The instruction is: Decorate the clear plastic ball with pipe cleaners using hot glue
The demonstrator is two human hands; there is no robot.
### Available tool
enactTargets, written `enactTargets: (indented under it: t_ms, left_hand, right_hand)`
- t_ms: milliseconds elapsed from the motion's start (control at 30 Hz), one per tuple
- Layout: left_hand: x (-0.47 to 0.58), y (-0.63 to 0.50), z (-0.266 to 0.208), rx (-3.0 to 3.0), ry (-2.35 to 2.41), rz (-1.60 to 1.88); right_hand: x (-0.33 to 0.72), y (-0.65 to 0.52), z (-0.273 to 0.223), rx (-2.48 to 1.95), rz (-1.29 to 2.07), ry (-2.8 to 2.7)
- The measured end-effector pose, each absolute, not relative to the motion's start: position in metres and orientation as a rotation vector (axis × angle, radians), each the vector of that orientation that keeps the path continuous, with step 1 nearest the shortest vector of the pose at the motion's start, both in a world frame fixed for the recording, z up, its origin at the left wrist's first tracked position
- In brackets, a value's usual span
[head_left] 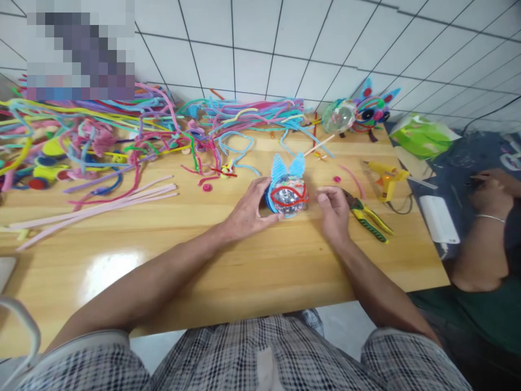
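A clear plastic ball (288, 202) carries two blue pipe-cleaner ears (297, 164) on top and a red pipe-cleaner outline across its side. Blue coils cover its left edge. My left hand (250, 212) grips it from that side, thumb low and fingers behind. Just right of the ball, apart from it, my right hand (336, 214) is closed with thumb and forefinger together; anything between them is too small to make out. Green-and-yellow pliers (369, 220) lie beside that hand. Beyond them rests a yellow glue gun (385, 179) with an orange light.
Pipe cleaners (252, 117) in many colours heap along the wall, and pale pink strips (101, 206) lie at left. A decorated animal figure (371, 114) stands at the back right. Past the table's right edge are a white power strip (439, 220) and another person's arm (484, 239).
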State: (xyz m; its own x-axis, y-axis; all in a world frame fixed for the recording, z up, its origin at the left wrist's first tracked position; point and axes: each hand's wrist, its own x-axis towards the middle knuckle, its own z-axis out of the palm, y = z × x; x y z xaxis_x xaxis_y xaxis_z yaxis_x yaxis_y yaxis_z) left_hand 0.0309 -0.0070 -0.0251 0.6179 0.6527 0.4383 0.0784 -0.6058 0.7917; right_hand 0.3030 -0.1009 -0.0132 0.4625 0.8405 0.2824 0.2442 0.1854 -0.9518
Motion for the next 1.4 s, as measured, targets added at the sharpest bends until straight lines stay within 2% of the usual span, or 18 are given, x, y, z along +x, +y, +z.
enactTargets:
  t_ms: [167,500,1067,1400]
  left_hand:
    - [0.030,-0.006,-0.025,2.107,0.537,0.952]
    - [0.033,-0.005,-0.016,1.962,0.558,0.938]
    - [0.022,-0.007,-0.019,1.871,0.667,0.863]
    - [0.029,-0.006,-0.015,1.872,0.665,0.888]
  right_hand:
    - [0.296,-0.109,-0.018,-1.395,0.724,-1.290]
    - [0.291,-0.109,-0.013,-1.418,0.686,-1.401]
    - [0.284,-0.106,-0.009,-1.309,0.857,-1.200]
    - [0.283,-0.101,-0.018,-1.346,0.780,-1.183]
